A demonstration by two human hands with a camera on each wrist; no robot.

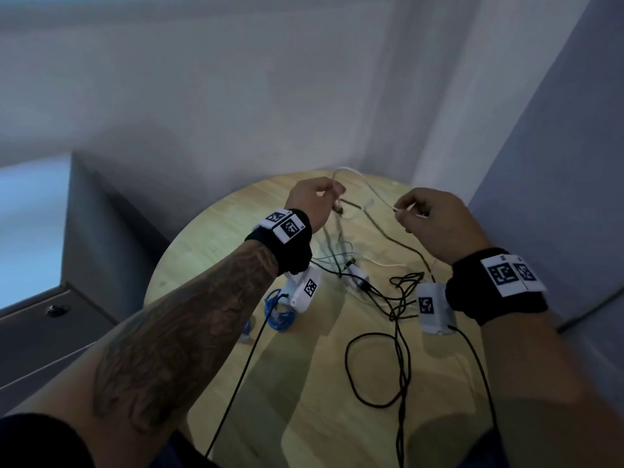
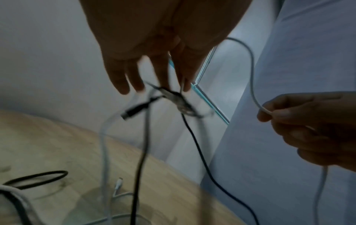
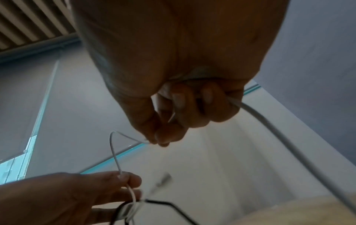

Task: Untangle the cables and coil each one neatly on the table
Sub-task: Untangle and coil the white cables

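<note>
Both hands are raised above the round wooden table (image 1: 216, 251). My left hand (image 1: 332, 194) pinches a white cable (image 1: 351, 170) just above a dangling knot of white and black cables (image 2: 179, 105). My right hand (image 1: 401, 211) pinches the same white cable a short way along, so the cable arches between the hands (image 2: 250, 60). In the right wrist view a thicker white length (image 3: 269, 126) runs out from under the curled fingers (image 3: 185, 109). A black cable (image 1: 401, 349) hangs from the knot and lies in loose loops on the table.
A coiled blue cable (image 1: 278, 309) lies on the table's left part, under my left wrist. More white and black strands with plugs (image 1: 358, 275) are heaped at the table's middle. Grey walls (image 1: 506, 130) close in behind and to the right; a grey cabinet (image 1: 101, 214) stands on the left.
</note>
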